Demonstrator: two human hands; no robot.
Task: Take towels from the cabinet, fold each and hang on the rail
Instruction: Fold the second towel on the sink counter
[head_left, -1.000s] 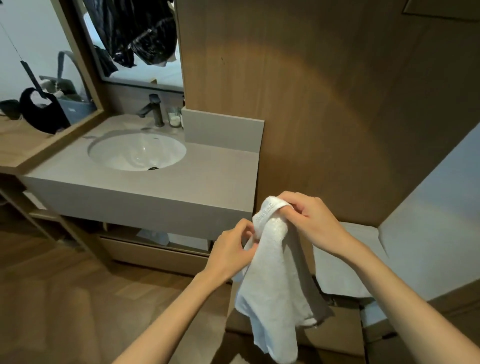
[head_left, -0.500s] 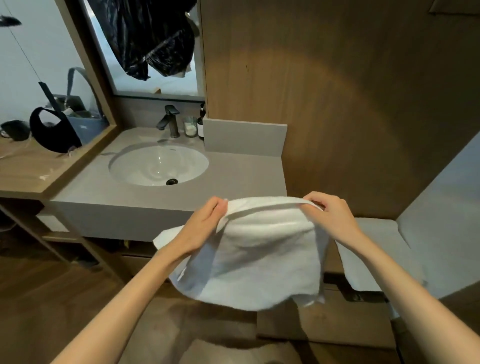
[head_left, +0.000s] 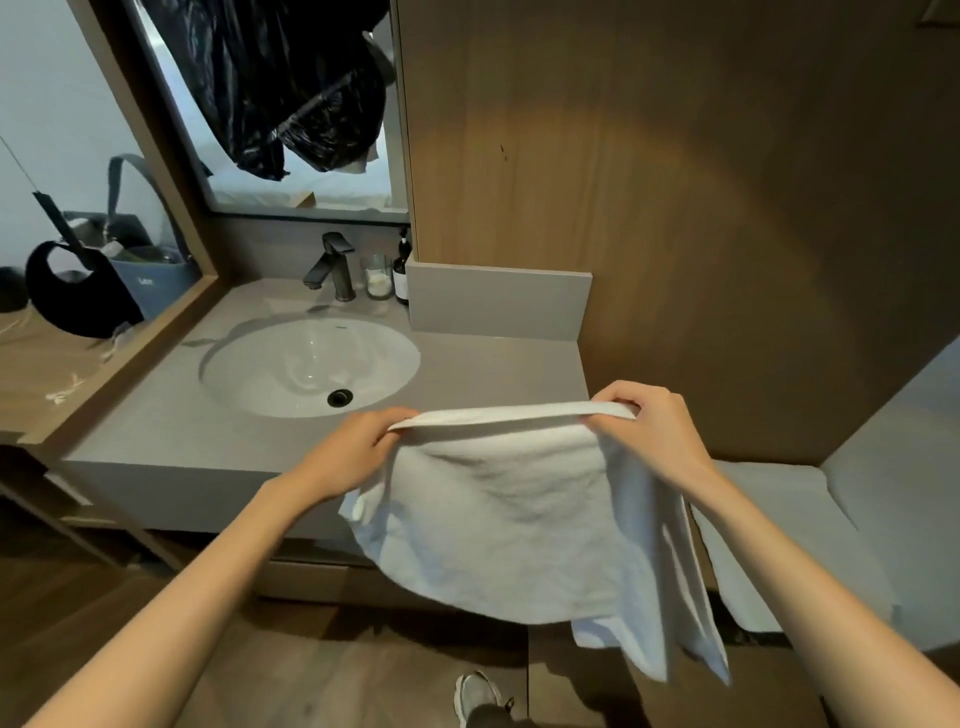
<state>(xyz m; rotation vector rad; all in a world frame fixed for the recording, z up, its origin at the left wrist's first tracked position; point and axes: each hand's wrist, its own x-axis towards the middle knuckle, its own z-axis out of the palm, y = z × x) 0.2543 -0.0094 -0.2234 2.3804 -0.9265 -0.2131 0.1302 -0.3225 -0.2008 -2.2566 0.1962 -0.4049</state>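
Observation:
A white towel (head_left: 519, 514) hangs spread in the air in front of the grey vanity counter (head_left: 218, 431). My left hand (head_left: 353, 452) pinches its upper left corner, and my right hand (head_left: 654, 431) pinches the upper right corner. The top edge is stretched taut between them, folded over. The lower part sags, with a loose flap trailing down at the right. No rail or cabinet is plainly in view.
A white sink basin (head_left: 311, 364) with a dark faucet (head_left: 332, 265), a glass (head_left: 378, 278) and a dark bottle (head_left: 401, 270) stand behind. A wooden wall panel (head_left: 675, 182) rises at right. A white cloth (head_left: 779, 525) lies on a low surface at right. My shoe (head_left: 475, 696) shows below.
The bunched towel has been pulled open: my hands moved apart and now hold it stretched wide by its top corners. The view shifted left and closer to the counter.

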